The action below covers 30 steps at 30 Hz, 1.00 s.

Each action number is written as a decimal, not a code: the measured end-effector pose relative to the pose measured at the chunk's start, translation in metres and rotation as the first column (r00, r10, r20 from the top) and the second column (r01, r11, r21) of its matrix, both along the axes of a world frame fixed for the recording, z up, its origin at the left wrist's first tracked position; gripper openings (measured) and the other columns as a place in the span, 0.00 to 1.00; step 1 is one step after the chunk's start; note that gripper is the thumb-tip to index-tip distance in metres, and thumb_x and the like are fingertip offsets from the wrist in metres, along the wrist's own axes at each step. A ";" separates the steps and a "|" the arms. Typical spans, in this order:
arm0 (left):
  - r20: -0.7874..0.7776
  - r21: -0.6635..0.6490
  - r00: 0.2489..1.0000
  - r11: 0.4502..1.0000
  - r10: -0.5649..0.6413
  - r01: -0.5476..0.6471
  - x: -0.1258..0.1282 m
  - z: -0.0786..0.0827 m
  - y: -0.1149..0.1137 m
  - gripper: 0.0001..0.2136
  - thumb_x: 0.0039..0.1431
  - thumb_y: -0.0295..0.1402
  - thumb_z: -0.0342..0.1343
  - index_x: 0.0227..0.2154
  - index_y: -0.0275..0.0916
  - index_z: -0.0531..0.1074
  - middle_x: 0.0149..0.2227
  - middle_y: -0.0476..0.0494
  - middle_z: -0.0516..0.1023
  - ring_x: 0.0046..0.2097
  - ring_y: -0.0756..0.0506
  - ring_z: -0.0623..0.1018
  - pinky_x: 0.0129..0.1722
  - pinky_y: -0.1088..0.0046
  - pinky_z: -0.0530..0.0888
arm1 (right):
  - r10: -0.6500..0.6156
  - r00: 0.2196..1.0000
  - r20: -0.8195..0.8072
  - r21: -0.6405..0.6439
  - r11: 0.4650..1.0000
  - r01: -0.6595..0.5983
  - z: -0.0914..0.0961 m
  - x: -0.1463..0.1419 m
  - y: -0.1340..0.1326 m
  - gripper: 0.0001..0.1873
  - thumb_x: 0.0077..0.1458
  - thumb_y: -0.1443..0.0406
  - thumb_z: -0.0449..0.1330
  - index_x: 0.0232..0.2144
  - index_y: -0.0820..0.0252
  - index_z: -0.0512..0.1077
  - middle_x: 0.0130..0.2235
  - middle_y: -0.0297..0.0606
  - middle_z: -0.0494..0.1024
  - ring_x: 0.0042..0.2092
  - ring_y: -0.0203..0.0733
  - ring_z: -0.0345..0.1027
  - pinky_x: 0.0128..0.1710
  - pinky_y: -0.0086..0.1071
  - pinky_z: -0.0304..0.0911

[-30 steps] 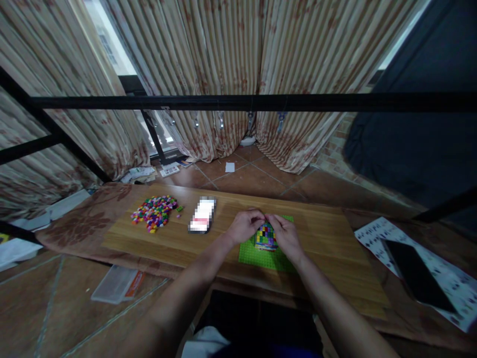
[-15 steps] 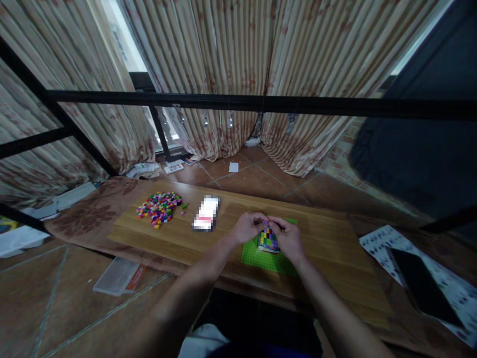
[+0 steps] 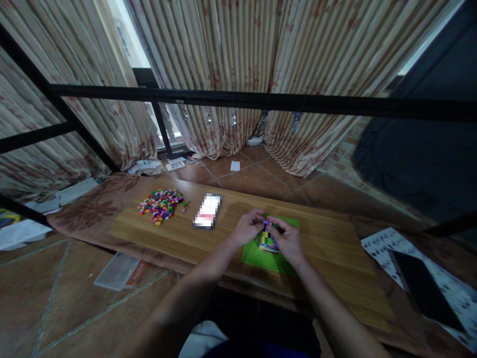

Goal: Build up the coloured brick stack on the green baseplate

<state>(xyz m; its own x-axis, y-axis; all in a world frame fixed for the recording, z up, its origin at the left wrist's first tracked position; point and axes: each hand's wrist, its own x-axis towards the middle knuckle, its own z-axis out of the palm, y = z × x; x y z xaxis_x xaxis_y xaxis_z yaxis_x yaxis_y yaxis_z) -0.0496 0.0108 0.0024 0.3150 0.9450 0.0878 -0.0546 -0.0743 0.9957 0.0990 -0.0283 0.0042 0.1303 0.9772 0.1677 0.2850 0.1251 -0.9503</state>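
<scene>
A small multicoloured toy brick build [image 3: 269,240] stands on a green studded baseplate [image 3: 253,258], with yellow, green and purple bricks facing me. My left hand [image 3: 249,228] is closed at its far left side, fingertips pinched by a purple brick at the top. From the right, my right hand [image 3: 289,241] closes on the same upper part, its thumb and forefinger meeting the left fingertips. The fingers cover the build's far edge and right side, so how each brick is gripped is partly hidden.
Loose coloured bricks [image 3: 161,205] lie heaped on the left of the wooden board [image 3: 324,248]. A lit phone [image 3: 207,211] rests between heap and baseplate. At right are a printed sheet [image 3: 383,242] and a dark tablet-like slab [image 3: 425,288]. A clear plastic box [image 3: 116,271] sits on the floor.
The camera view has shifted slightly. Both hands remain at the top of the build, with only small finger movement.
</scene>
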 end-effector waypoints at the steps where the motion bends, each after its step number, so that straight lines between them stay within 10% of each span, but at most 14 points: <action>1: 0.011 -0.012 1.000 1.000 0.005 -0.005 0.000 0.000 0.000 0.17 0.47 0.18 0.55 0.42 0.37 0.70 0.33 0.50 0.75 0.37 0.51 0.75 0.43 0.74 0.70 | -0.002 1.000 -0.011 -0.002 1.000 0.002 0.000 0.000 0.000 0.17 0.49 0.56 0.63 0.41 0.55 0.79 0.44 0.39 0.81 0.46 0.47 0.74 0.51 0.42 0.65; 10: 0.038 -0.063 0.999 0.998 0.011 -0.008 0.002 0.004 -0.001 0.17 0.46 0.16 0.55 0.40 0.36 0.71 0.32 0.50 0.75 0.35 0.52 0.74 0.42 0.74 0.70 | -0.140 0.962 -0.236 -0.006 0.990 0.143 -0.001 0.000 0.007 0.17 0.47 0.54 0.64 0.36 0.56 0.79 0.39 0.39 0.82 0.42 0.44 0.75 0.48 0.40 0.67; 16: 0.021 -0.100 1.000 0.995 -0.010 0.012 0.000 0.009 -0.003 0.18 0.46 0.16 0.52 0.40 0.36 0.72 0.32 0.49 0.76 0.34 0.52 0.74 0.40 0.74 0.70 | -0.250 0.908 -0.336 -0.066 0.968 0.243 0.005 0.025 0.020 0.19 0.47 0.51 0.60 0.34 0.58 0.76 0.33 0.40 0.80 0.29 0.36 0.71 0.28 0.30 0.66; 24: 0.064 -0.099 0.998 0.995 0.002 0.005 0.003 0.001 -0.002 0.13 0.51 0.19 0.52 0.39 0.36 0.73 0.32 0.49 0.76 0.33 0.52 0.73 0.39 0.75 0.70 | -0.024 0.999 0.034 -0.065 0.998 0.026 0.031 0.019 0.018 0.14 0.44 0.54 0.65 0.30 0.57 0.79 0.31 0.36 0.81 0.32 0.40 0.72 0.34 0.33 0.63; 30: 0.095 -0.123 0.995 0.992 0.005 0.007 0.004 -0.004 -0.002 0.10 0.52 0.23 0.54 0.38 0.36 0.73 0.33 0.49 0.76 0.33 0.52 0.74 0.38 0.75 0.72 | 0.091 0.924 0.371 -0.070 0.995 -0.070 0.037 0.003 0.007 0.07 0.48 0.61 0.62 0.29 0.51 0.80 0.29 0.35 0.81 0.31 0.43 0.72 0.35 0.35 0.61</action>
<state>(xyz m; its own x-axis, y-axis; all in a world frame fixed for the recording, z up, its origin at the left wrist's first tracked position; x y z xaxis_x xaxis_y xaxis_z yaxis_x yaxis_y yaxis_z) -0.0459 0.0093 -0.0019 0.3120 0.9501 0.0007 -0.1496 0.0484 0.9876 0.1017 -0.0212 0.0417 -0.0105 0.9908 0.1351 0.6114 0.1133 -0.7832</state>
